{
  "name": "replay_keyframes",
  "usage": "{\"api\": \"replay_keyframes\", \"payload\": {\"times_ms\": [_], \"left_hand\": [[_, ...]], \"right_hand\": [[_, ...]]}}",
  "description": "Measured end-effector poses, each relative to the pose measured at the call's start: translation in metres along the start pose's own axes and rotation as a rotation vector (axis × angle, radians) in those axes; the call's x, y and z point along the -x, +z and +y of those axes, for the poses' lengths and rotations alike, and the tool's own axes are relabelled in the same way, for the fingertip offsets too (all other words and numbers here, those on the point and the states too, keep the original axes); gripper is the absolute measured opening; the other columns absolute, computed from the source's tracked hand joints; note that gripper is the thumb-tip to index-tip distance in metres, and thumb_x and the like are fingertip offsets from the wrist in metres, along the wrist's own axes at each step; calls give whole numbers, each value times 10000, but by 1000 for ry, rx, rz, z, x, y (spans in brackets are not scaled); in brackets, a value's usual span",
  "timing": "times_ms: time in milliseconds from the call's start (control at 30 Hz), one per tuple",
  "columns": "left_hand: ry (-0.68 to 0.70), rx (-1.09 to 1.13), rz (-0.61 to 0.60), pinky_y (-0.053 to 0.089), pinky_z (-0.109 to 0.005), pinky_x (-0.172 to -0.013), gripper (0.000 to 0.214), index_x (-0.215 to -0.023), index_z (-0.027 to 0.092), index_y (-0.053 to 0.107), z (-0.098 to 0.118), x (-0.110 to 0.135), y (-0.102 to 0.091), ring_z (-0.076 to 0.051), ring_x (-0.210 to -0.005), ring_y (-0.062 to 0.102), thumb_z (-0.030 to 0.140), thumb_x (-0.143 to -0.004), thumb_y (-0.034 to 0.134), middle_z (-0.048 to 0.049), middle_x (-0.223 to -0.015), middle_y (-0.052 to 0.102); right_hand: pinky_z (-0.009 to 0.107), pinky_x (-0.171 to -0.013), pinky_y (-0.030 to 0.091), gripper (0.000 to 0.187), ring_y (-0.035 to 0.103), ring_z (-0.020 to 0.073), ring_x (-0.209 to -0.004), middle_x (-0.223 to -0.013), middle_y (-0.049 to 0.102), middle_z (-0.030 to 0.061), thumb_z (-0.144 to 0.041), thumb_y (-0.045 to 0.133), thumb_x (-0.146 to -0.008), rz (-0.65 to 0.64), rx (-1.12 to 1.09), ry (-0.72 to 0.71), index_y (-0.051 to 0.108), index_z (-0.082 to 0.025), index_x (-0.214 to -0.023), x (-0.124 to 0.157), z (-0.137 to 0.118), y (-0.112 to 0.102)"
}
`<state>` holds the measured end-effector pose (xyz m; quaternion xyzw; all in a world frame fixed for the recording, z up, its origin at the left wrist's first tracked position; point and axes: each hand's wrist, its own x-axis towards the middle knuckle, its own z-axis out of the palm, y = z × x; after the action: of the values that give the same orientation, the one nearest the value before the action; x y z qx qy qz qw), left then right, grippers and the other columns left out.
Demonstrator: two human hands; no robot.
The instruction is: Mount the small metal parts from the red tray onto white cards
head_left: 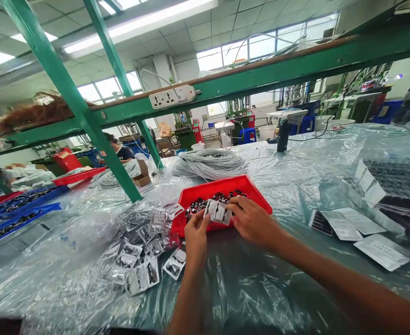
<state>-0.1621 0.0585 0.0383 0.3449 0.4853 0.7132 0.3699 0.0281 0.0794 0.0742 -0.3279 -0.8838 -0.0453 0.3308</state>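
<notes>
My left hand [195, 231] pinches the left end of a small clear plastic blister pack [216, 211] with dark shapes in its pockets. At the pack's right end is my right hand [249, 219], fingers curled in a pinch; what sits between their tips is hidden. Just behind both hands stands a red tray [257, 193] holding many small black and silver parts [200, 204], partly covered by the pack and hands. To the left lies a loose heap of similar blister packs [138, 246], with a single pack [175, 264] close to my left wrist.
Clear plastic sheeting covers the table. A grey cable coil [210, 163] and a dark bottle [282, 135] stand behind the red tray. Printed cards [384, 251] lie right. A green post [110, 153] rises at left, near blue trays [23, 223]. Other people are further back.
</notes>
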Motion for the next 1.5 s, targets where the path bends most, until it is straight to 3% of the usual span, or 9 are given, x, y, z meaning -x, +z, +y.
{"api": "replay_keyframes", "payload": {"times_ms": [133,267,467,733,900,967,1133,1300,1500], "left_hand": [[23,27,5,525,-314,-744,465,-896,136,733,6,-45,31,-165,-708,666,406,-544,872,-47,-814,737],[-9,105,-60,512,-297,-770,463,-892,125,738,2,-69,44,-168,-763,680,385,-541,892,-64,-854,749],[-83,251,-186,508,-292,-841,440,-916,149,767,-11,-73,38,-169,-832,698,378,-568,908,-68,-910,768],[-10,121,-239,524,-298,-816,399,-853,168,790,-4,-70,26,-187,-828,699,386,-542,913,-68,-877,776],[42,-36,-48,521,-297,-761,393,-870,155,775,-3,-73,17,-183,-770,687,390,-577,888,-53,-815,763],[21,18,51,521,-291,-742,379,-863,150,758,-4,-77,14,-167,-735,678,360,-574,885,-43,-795,751],[-114,291,28,524,-295,-817,262,-798,144,712,-6,-81,16,-157,-801,687,220,-588,849,-54,-854,740],[-176,388,-143,508,-287,-849,254,-827,137,718,-5,-74,23,-175,-881,683,311,-666,809,-75,-897,734],[-128,228,-212,507,-251,-751,430,-906,158,730,-4,-66,25,-147,-799,669,319,-551,914,-45,-891,745]], "right_hand": [[454,-930,523,371,595,308,-1087,-1249,605,180,-84,506,-877,47,121,5,624,-160,-1220,-54,-7,9],[446,-967,530,330,584,311,-1151,-1228,614,193,-166,538,-912,30,18,76,625,-118,-1227,-75,6,27],[506,-1022,505,403,565,327,-1237,-1316,587,212,-217,569,-921,73,-215,121,580,-119,-1312,-76,20,56],[335,-754,565,150,701,223,-865,-946,730,96,-230,744,-808,136,-718,314,691,-161,-930,-77,28,61],[278,-670,501,101,671,183,-692,-711,713,51,-179,640,-822,40,-477,530,679,-153,-733,-80,33,45],[302,-704,518,91,683,213,-763,-805,730,90,-193,634,-827,-28,-332,558,701,-135,-806,-80,35,40],[439,-964,532,382,599,302,-1196,-1329,606,173,-256,626,-889,32,-159,270,631,-144,-1254,-73,30,45],[490,-978,546,415,595,331,-1215,-1321,607,202,-254,619,-918,-6,-131,151,604,-118,-1310,-68,22,61],[480,-917,583,396,611,340,-1195,-1337,586,211,-234,590,-930,56,-56,37,603,-118,-1308,-66,26,61]]}}
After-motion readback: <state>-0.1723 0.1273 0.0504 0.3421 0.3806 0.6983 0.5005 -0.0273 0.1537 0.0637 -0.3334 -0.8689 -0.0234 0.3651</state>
